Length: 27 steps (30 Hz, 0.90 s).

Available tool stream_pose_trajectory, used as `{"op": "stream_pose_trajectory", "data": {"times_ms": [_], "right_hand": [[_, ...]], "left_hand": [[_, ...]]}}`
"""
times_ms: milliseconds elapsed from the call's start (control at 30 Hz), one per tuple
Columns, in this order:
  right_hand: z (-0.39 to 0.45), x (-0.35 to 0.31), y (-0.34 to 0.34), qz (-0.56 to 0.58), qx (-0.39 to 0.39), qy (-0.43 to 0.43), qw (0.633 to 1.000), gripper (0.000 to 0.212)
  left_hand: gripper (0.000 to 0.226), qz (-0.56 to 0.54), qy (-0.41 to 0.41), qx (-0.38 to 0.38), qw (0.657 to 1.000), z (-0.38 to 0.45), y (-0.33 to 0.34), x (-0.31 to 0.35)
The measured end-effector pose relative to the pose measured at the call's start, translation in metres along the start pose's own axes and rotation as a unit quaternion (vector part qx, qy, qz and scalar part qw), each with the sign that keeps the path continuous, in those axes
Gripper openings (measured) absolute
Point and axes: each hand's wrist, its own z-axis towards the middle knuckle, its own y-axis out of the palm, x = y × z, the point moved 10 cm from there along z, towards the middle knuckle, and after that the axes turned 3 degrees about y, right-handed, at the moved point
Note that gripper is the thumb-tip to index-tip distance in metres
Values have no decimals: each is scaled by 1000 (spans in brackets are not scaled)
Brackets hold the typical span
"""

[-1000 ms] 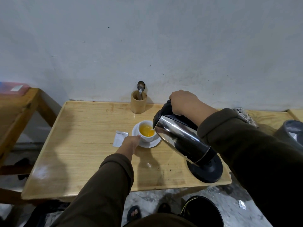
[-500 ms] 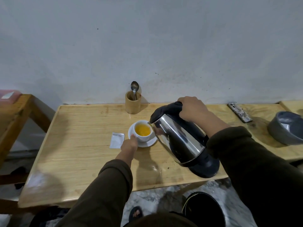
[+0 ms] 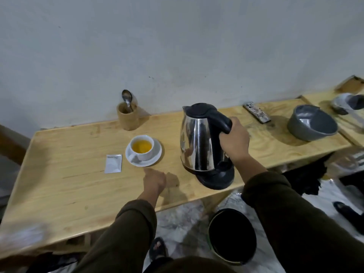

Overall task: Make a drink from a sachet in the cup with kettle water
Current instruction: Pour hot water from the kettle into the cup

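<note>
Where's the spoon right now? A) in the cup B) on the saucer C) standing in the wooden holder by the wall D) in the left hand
C: the spoon stands bowl-up in the wooden holder by the wall, apart from the cup and left hand.

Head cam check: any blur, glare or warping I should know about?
Head view: dim, soft overall; motion smear at the lower-left table edge; wide-angle bends the table's far edge; kettle steel mirrors its surroundings; the cup and sachet stay readable.

cup (image 3: pixel 142 147): white, orange drink | kettle (image 3: pixel 199 138): steel, upright (on base) | sachet (image 3: pixel 113 163): flat, left of cup
</note>
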Motion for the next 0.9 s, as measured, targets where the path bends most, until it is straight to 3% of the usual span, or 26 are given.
{"op": "stream_pose_trajectory", "data": {"times_ms": [267, 367, 567, 900], "right_hand": [[-27, 73, -33, 81, 74, 67, 992, 25], [-35, 94, -34, 124, 84, 96, 984, 37], [-42, 105, -33, 155, 85, 85, 981, 38], [-58, 115, -25, 134, 80, 45, 987, 42]], "left_hand": [[64, 193, 46, -63, 978, -17, 49, 0], [64, 242, 78, -88, 963, -39, 55, 8], [65, 271, 117, -113, 949, -38, 60, 3], [65, 296, 115, -121, 940, -34, 64, 4]]}}
